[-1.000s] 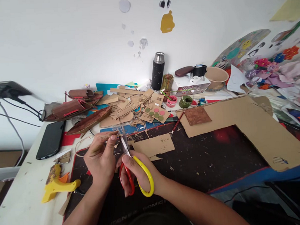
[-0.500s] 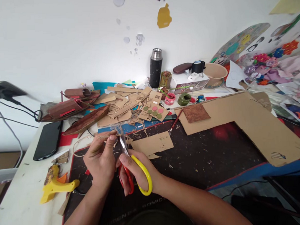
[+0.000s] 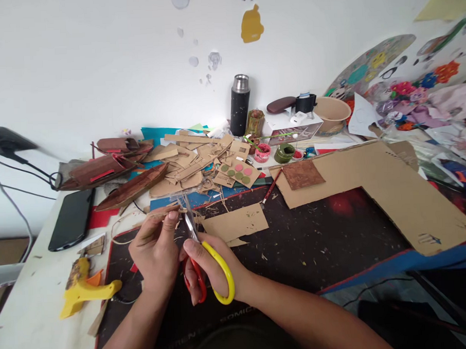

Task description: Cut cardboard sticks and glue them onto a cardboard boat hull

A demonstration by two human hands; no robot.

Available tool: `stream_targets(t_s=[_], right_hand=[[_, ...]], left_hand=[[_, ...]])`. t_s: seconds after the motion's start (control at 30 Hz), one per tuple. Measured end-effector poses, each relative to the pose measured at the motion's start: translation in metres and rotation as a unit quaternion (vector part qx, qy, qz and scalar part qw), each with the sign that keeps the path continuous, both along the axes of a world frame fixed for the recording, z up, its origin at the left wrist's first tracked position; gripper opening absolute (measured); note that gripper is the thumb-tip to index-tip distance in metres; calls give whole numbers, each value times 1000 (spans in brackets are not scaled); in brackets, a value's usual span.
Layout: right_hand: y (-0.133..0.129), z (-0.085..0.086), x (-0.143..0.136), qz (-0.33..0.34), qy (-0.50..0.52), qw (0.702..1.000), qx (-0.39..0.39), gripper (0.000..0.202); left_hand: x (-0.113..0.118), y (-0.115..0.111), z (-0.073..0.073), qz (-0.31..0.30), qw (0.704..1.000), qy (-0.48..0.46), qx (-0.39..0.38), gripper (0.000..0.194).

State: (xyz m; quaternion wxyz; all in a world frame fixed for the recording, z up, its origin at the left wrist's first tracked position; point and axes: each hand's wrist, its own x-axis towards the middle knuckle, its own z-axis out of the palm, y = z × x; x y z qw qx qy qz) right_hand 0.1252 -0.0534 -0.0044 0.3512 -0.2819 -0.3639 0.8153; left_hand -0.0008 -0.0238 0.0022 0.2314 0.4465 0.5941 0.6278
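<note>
My left hand [image 3: 157,250] pinches a thin brown strip [image 3: 171,208] between thumb and fingertips, just above the dark mat. From beside that hand a thin tan strand [image 3: 115,230] curves out to the left; whether it is one piece with the strip I cannot tell. My right hand [image 3: 211,263] grips scissors [image 3: 225,267] with one yellow and one red handle loop. The slightly parted blades point up and away, close to the strip's right end. Past the blades lies a flat cardboard piece [image 3: 237,226].
Cardboard scraps [image 3: 194,166] are heaped behind my hands, with brown model boats [image 3: 101,170] to their left. A yellow glue gun [image 3: 87,289] and a phone [image 3: 72,220] lie at left. Paint pots [image 3: 284,153] and a flask [image 3: 240,107] stand behind; a large cardboard sheet [image 3: 372,168] covers the right.
The view has shifted slightly, so the table things appear a little to the left. Both hands keep their holds, and the scissors stay by the strip's end.
</note>
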Motion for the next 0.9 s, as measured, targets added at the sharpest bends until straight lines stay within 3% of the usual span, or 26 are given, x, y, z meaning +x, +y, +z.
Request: stream_targets(t_s=[0.57,0.9], right_hand=[[-3,-6,0,-21,-10,1000,0,60],[-8,-6,0,-2,-9,1000,-24,63]], left_hand=[[-1,0,-3,13,1000,-6,-5,11],[-5,-2,1,2,999,44,7,19]])
